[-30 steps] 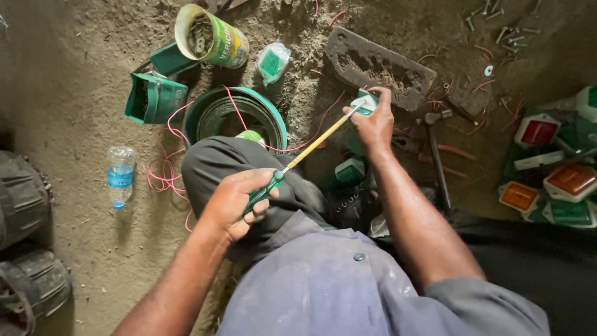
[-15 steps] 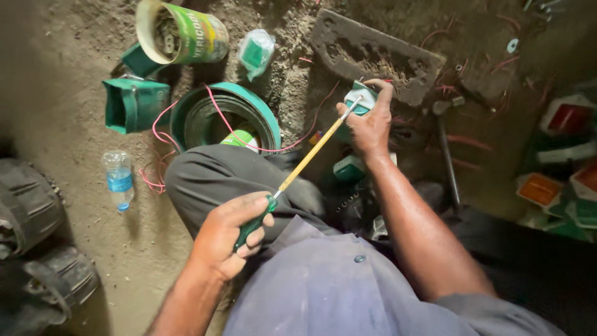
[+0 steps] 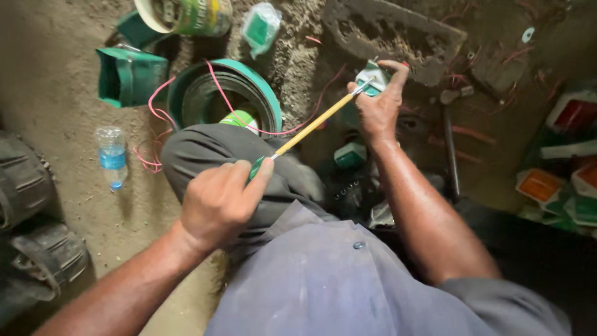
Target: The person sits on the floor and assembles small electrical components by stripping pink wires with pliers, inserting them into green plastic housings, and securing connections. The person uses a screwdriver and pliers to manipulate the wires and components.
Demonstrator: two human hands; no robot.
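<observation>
My left hand (image 3: 217, 202) grips the green handle of a long screwdriver (image 3: 314, 121) with a yellow shaft, over my raised knee. The metal tip reaches up and right into a small green and white part (image 3: 373, 78). My right hand (image 3: 379, 106) holds that part with thumb and fingers, above the dirt floor. A thin red wire (image 3: 217, 93) runs from the floor past the knee toward the part.
A round green housing (image 3: 261, 93) lies behind my knee, with a green box (image 3: 127, 78) and a can (image 3: 186, 14) beyond it. A plastic water bottle (image 3: 112, 155) lies left. A hammer (image 3: 449, 137) and boxed items (image 3: 547, 180) lie right. Dark motor casings (image 3: 25, 180) sit at far left.
The view has drifted so everything sits lower and more to the right. Both hands keep their hold, with the screwdriver tip still at the small part.
</observation>
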